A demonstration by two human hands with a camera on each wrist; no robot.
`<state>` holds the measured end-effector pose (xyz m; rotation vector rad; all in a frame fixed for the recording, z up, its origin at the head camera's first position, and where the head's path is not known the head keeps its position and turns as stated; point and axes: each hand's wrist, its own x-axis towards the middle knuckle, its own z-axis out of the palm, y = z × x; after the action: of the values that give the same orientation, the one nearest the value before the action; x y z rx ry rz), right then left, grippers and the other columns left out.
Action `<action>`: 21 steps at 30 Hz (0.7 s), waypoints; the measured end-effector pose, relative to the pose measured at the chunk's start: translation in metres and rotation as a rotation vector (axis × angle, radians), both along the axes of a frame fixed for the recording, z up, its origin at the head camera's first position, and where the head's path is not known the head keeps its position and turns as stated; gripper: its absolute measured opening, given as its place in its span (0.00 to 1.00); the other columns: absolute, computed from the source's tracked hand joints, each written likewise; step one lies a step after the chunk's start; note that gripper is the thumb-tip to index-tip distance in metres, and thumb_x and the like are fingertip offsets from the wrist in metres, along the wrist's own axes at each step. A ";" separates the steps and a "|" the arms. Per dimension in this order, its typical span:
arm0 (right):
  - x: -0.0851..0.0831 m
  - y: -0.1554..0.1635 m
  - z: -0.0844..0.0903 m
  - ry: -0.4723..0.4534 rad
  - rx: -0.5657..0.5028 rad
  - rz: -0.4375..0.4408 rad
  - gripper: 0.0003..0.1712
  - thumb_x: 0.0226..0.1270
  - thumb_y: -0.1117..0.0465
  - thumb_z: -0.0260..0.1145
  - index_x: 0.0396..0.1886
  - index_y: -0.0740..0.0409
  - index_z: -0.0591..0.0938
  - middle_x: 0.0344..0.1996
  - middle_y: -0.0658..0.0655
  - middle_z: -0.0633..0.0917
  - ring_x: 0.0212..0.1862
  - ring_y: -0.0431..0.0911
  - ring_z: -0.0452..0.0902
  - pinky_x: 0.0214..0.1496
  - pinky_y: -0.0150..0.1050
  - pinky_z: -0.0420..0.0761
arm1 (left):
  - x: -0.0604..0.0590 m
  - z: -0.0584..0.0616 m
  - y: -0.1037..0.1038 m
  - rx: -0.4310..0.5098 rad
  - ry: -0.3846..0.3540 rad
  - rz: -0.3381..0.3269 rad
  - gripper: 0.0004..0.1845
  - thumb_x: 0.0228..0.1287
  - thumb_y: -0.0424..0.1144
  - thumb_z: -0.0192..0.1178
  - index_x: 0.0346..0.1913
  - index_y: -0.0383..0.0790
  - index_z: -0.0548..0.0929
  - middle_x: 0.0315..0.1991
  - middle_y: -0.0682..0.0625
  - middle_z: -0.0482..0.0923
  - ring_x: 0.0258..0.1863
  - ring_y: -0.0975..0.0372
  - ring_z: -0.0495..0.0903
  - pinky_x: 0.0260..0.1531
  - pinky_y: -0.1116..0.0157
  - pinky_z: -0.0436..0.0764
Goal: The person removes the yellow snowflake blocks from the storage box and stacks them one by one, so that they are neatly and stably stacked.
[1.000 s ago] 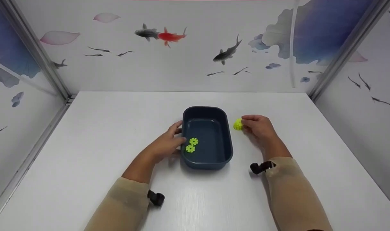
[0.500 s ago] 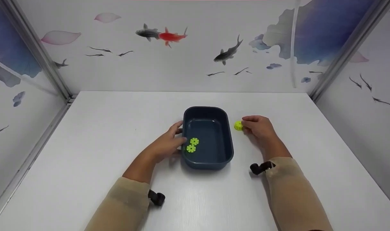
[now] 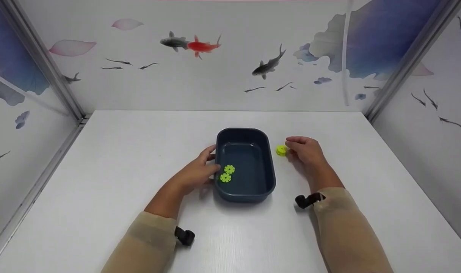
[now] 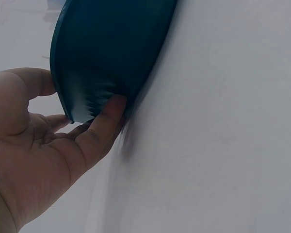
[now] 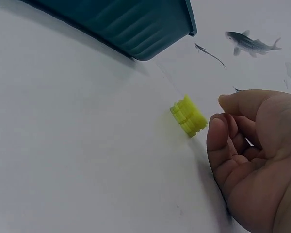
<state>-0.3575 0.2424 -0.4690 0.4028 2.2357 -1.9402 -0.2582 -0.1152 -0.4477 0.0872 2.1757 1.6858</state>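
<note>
A dark blue plastic bin [image 3: 249, 167] stands on the white table. Two yellow-green notched plastic discs [image 3: 229, 169] lie inside it, close to its left wall. My left hand [image 3: 194, 174] grips that side, thumb over the rim and fingers against the outer wall; the left wrist view shows its fingers [image 4: 106, 119] on the ribbed side. Right of the bin, a short stack of the same yellow-green discs [image 3: 281, 150] sits on the table. Beside the stack is my right hand [image 3: 306, 151], fingers loosely bent and holding nothing; the right wrist view shows a small gap between fingertips and stack [image 5: 188, 116].
White panels with painted fish and leaves enclose the table [image 3: 120, 159] at the back and on both sides. A small black wrist camera [image 3: 308, 200] sticks out from each beige sleeve [image 3: 348, 223].
The disc stack by my right fingertips has gone from tilted and taller to lower and flat on the table, and the fingers have let go. My left hand has stayed on the bin.
</note>
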 end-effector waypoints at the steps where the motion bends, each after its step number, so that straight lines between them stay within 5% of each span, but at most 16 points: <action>1: 0.000 -0.001 0.002 0.006 0.015 0.009 0.25 0.63 0.50 0.71 0.58 0.54 0.81 0.49 0.56 0.80 0.43 0.46 0.76 0.44 0.34 0.83 | 0.000 -0.001 0.000 -0.003 0.000 -0.002 0.38 0.71 0.43 0.54 0.77 0.67 0.50 0.78 0.50 0.54 0.67 0.51 0.73 0.58 0.51 0.81; 5: 0.004 -0.010 0.015 0.067 0.039 0.052 0.24 0.64 0.48 0.70 0.56 0.53 0.83 0.50 0.57 0.81 0.41 0.45 0.76 0.42 0.32 0.82 | 0.000 -0.002 -0.001 -0.009 0.000 -0.006 0.37 0.71 0.43 0.54 0.77 0.67 0.50 0.77 0.51 0.54 0.65 0.51 0.74 0.58 0.51 0.81; 14: 0.030 -0.054 0.058 0.228 -0.196 0.230 0.19 0.62 0.54 0.72 0.49 0.59 0.84 0.32 0.52 0.80 0.30 0.42 0.74 0.31 0.31 0.80 | 0.003 0.002 0.000 -0.001 0.002 -0.011 0.38 0.71 0.43 0.54 0.77 0.67 0.49 0.77 0.51 0.53 0.65 0.51 0.74 0.57 0.52 0.82; 21: 0.037 -0.089 0.073 0.235 -0.209 0.358 0.19 0.62 0.54 0.73 0.47 0.60 0.84 0.29 0.50 0.80 0.29 0.42 0.75 0.30 0.32 0.80 | 0.002 0.001 -0.001 0.012 0.012 -0.011 0.38 0.71 0.44 0.54 0.78 0.66 0.48 0.77 0.50 0.54 0.66 0.52 0.74 0.56 0.53 0.83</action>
<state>-0.3207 0.1529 -0.3957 -0.2495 2.0228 -2.0738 -0.2559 -0.1159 -0.4469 0.1125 2.1700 1.6958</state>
